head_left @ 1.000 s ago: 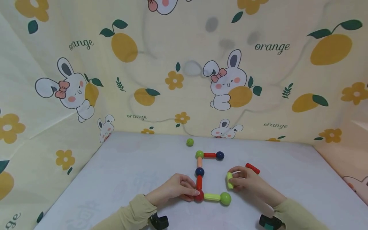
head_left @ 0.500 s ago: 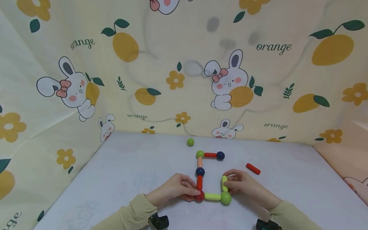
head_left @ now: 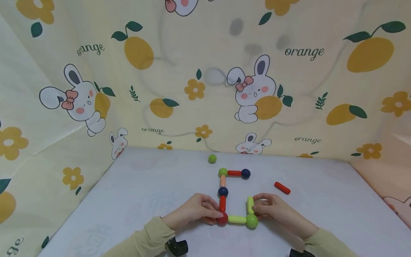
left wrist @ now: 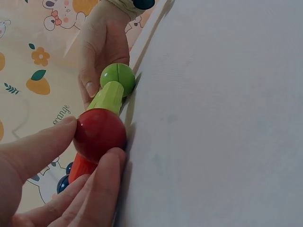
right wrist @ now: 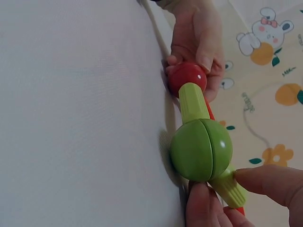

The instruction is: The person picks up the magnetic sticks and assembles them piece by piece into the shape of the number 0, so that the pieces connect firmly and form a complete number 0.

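Note:
My left hand (head_left: 196,210) pinches a red ball (left wrist: 100,135) between thumb and fingers at the lower left corner of a chain of balls and sticks on the table. A red stick (head_left: 222,203) runs from that ball away from me. To the right, a yellow-green stick (head_left: 237,220) joins it to a green ball (right wrist: 201,150). A second yellow-green stick (right wrist: 228,188) touches the green ball and points to the far side. My right hand (head_left: 277,210) holds this stick, its thumb on one side and fingers on the other.
The chain continues through a dark blue ball (head_left: 223,192), a peach stick (head_left: 223,181), a green ball (head_left: 223,172) and a red stick (head_left: 234,173) to another dark blue ball (head_left: 245,174). A loose green ball (head_left: 212,159) and red stick (head_left: 282,188) lie apart. A printed cloth (head_left: 179,64) hangs behind.
My right hand has brought the second yellow-green stick leftward onto the green ball, then shifted slightly right along its side. My left hand stays at the red ball.

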Demonstrator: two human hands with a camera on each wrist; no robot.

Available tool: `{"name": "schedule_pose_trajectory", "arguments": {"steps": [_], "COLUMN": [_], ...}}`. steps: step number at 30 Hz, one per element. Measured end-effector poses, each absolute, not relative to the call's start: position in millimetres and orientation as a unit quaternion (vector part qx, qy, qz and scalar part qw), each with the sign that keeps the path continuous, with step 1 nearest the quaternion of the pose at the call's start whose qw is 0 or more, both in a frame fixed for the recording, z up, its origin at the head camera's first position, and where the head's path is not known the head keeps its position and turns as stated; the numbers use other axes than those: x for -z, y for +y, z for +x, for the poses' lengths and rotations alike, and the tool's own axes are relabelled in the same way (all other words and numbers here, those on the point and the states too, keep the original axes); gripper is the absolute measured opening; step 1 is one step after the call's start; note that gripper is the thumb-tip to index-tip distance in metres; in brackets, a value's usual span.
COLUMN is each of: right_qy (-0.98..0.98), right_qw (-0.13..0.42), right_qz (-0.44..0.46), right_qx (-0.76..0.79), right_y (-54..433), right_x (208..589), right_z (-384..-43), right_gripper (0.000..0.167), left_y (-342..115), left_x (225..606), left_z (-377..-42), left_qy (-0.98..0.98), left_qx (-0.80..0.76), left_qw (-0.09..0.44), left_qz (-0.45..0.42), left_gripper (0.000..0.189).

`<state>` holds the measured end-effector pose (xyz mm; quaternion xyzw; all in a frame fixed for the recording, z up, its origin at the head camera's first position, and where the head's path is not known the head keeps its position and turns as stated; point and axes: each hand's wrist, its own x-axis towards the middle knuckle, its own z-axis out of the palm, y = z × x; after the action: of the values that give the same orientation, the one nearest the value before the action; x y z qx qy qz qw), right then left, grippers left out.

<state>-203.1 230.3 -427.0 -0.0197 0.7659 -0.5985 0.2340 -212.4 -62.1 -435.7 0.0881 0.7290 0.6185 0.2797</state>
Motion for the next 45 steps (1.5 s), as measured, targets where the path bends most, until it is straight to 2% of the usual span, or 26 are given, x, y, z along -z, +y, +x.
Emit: {"name": "schedule_pose_trajectory", "arguments": {"steps": [4, 8, 12, 18, 21, 29, 45], "right_qy": [0.772, 0.78, 0.778, 0.781, 0.78, 0.778, 0.774], "right_qw": [0.232, 0.228, 0.229, 0.222, 0.221, 0.224, 0.23], "right_qz": [-0.018, -0.011, -0.003, 0.007, 0.007, 0.002, -0.006], "right_qx": [0.591, 0.582, 0.585, 0.584, 0.585, 0.587, 0.589], "right_y": [230, 230, 231, 229, 228, 227, 228], "right_x": [426, 426, 426, 425, 425, 427, 425], "right_z": [-201, -200, -201, -199, -200, -202, -199], "right_gripper": [0.056, 0.056, 0.057, 0.054, 0.053, 0.053, 0.051], "left_y": [-66, -72, -77, -81, -81, -69, -49], "left_x": [433, 427, 423, 422, 426, 436, 454], "left_z": [-217, -232, -262, -322, -348, -380, -390], "left_qy": [0.73, 0.747, 0.765, 0.777, 0.788, 0.805, 0.814], "left_qx": [-0.615, -0.604, -0.605, -0.606, -0.587, -0.55, -0.551], "left_qw": [0.28, 0.251, 0.176, 0.018, -0.024, -0.022, 0.023], "left_qz": [0.103, 0.12, 0.133, 0.17, 0.184, 0.221, 0.182], "left_gripper": [0.024, 0.031, 0.042, 0.042, 0.046, 0.057, 0.037]}}
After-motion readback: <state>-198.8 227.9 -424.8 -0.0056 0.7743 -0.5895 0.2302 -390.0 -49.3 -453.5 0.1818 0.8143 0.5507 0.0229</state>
